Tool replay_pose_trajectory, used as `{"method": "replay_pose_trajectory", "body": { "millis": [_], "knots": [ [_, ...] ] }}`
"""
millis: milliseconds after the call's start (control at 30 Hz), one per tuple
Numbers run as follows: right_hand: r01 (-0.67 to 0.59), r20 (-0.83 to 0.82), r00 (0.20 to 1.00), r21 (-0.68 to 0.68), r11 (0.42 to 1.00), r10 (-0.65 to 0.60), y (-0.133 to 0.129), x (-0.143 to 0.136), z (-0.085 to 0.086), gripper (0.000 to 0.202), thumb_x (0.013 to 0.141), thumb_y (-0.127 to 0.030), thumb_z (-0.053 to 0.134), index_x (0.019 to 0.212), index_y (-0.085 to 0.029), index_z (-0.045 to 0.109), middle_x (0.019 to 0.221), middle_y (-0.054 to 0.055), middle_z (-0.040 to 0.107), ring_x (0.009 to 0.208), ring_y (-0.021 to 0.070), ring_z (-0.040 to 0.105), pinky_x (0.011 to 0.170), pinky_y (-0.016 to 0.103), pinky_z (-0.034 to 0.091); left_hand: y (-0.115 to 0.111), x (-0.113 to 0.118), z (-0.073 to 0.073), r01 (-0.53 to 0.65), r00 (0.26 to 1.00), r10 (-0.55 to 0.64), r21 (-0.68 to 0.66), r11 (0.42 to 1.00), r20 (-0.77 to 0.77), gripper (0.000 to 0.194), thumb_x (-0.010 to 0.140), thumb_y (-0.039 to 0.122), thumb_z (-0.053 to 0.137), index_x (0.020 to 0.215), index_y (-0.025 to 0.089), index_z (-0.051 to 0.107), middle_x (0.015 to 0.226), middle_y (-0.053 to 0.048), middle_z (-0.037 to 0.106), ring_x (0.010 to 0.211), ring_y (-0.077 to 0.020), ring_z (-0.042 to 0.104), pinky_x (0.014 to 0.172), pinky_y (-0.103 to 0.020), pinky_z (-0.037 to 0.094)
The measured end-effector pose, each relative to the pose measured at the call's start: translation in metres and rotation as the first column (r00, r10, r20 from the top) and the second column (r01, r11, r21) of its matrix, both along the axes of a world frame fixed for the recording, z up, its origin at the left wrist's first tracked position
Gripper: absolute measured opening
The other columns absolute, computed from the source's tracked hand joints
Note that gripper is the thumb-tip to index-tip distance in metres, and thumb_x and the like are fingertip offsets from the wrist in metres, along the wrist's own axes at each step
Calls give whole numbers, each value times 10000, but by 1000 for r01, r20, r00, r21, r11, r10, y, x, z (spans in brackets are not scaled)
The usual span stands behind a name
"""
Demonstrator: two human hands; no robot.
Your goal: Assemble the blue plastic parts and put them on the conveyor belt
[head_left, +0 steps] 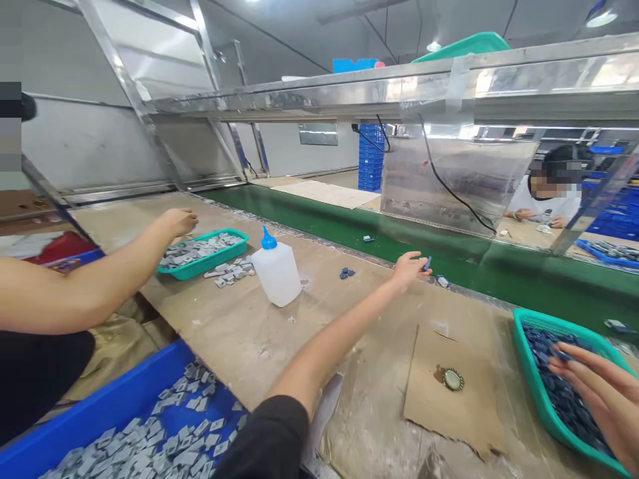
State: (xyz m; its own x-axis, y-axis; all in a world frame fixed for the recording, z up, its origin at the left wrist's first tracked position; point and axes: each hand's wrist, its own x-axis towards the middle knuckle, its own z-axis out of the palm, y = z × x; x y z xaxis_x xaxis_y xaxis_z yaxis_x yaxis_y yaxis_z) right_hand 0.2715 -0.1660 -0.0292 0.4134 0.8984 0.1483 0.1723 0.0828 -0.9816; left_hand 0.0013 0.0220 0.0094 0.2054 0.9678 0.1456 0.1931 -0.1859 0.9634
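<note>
My left hand (410,269) reaches out to the edge of the green conveyor belt, its fingers closed on a small dark blue piece (426,264). Just right of it, a grey and blue piece (442,281) lies at the belt's edge. At the right, my right hand (594,386) is over a green basket (529,386) of dark blue pieces (564,406), its fingertips pinched on one of them. Between the hands, a bottle cap (452,379) rests on a cardboard sheet (419,399). A few blue pieces (346,273) lie left of my left hand.
A white bottle (279,276) with a blue tip stands on the table. Beyond it is a green basket (239,247) of grey pieces, by a co-worker's hand (177,223). A blue bin (104,416) holds grey pieces. A metal shelf (349,96) spans overhead. Another person sits across the belt (319,223).
</note>
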Motion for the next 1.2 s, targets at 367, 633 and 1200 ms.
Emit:
{"method": "replay_pose_trajectory", "body": {
  "millis": [367,633,1200],
  "knots": [
    [-257,-250,927,121,959,280,-3,-108,41,293,588,-421,732,761,-194,663,655,17,600,504,141,546,488,307,498,-123,-42,-5,456,852,-326,-278,845,409,407,598,167,741,990,167,632,828,-19,614,683,-87,580,733,-238,478],
    [-330,-135,936,-20,944,324,-1,-110,12,281,633,-394,703,800,-172,659,764,43,626,698,177,603,719,330,481,-127,-42,-27,477,768,-112,-447,757,630,213,711,91,643,920,126,628,875,-60,634,767,-112,622,762,-216,484],
    [-450,771,540,-73,890,337,-5,-119,-6,121,774,-110,423,747,-193,507,794,63,529,809,212,492,687,332,418,-141,-36,-28,466,830,-250,-372,803,499,361,675,217,691,1022,158,612,848,-20,608,673,-73,546,724,-228,417]
  ]
}}
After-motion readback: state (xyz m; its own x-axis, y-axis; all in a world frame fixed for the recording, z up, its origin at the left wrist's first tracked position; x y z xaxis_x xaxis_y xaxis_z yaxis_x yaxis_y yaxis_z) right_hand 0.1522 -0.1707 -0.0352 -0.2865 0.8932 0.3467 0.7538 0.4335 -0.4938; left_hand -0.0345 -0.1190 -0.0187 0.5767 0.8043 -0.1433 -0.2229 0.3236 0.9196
